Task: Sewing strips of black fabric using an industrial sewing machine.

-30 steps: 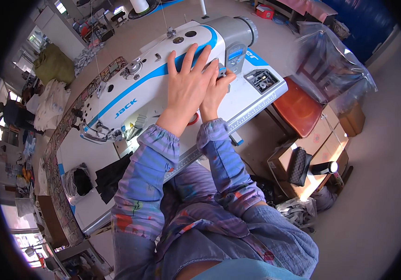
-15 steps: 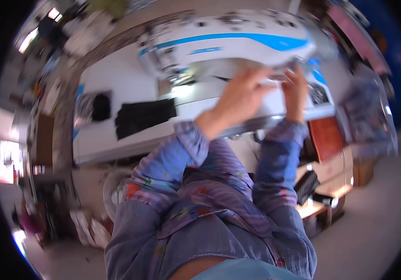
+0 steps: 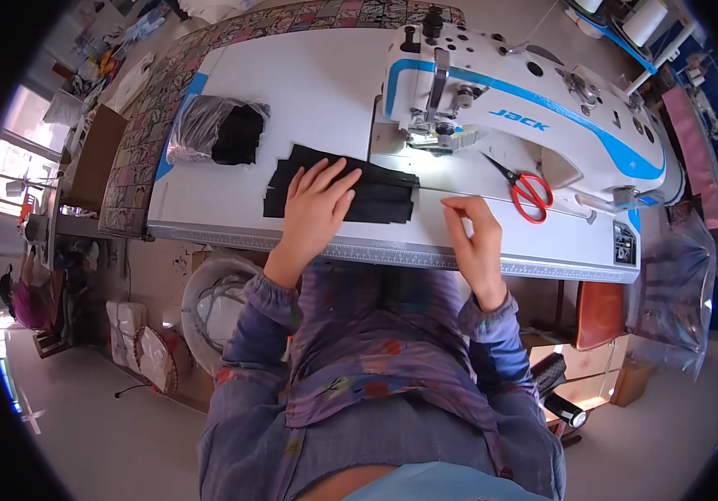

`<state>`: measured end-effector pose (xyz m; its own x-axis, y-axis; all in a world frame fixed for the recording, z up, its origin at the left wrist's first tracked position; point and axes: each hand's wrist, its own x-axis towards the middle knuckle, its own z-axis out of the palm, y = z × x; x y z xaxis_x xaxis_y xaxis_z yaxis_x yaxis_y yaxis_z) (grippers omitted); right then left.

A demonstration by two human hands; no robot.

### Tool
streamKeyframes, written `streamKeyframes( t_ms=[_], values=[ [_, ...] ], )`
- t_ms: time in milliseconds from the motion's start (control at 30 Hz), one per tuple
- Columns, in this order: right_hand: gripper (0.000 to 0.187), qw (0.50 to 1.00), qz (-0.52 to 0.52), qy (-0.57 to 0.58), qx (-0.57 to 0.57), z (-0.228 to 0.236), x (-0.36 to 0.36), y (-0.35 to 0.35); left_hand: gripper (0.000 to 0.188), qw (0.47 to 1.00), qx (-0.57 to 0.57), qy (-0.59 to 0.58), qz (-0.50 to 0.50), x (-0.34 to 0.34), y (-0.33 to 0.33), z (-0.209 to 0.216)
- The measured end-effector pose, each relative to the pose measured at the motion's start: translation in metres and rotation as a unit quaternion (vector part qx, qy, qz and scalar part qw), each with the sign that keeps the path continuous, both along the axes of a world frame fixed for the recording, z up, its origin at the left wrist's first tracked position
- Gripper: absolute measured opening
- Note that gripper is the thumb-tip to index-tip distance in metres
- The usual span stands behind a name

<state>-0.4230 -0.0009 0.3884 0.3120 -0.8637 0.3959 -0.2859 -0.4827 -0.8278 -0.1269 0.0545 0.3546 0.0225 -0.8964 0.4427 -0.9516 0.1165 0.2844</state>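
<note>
From the person's head, the fisheye view looks steeply down and forward, near the fingers (image 3: 322,173) and the white surface (image 3: 225,196). The person's torso (image 3: 384,401) fills its lower middle; straight edges bow near the rim.

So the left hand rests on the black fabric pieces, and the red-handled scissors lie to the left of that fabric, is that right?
Not quite: the red-handled scissors lie to the right of the black fabric pieces, as the head view shows. The left hand does rest on the fabric.
</note>
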Motion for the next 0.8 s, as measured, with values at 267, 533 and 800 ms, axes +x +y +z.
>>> streamKeyframes(
  t_ms=[267, 533, 800],
  values=[
    [0.018, 0.973, 0.09, 0.13, -0.167, -0.012, 0.04, -0.066, 0.029, 0.99, -0.062, 0.11, -0.058, 0.006, -0.031, 0.04],
    [0.022, 0.973, 0.132, -0.014, 0.188, -0.016, 0.051, -0.086, 0.022, 0.971, 0.105, 0.092, -0.195, 0.012, -0.083, 0.041],
    [0.025, 0.942, 0.062, -0.029, 0.33, -0.02, 0.059, -0.089, 0.023, 0.968, 0.154, 0.071, -0.183, 0.022, -0.104, 0.041]
  ],
)
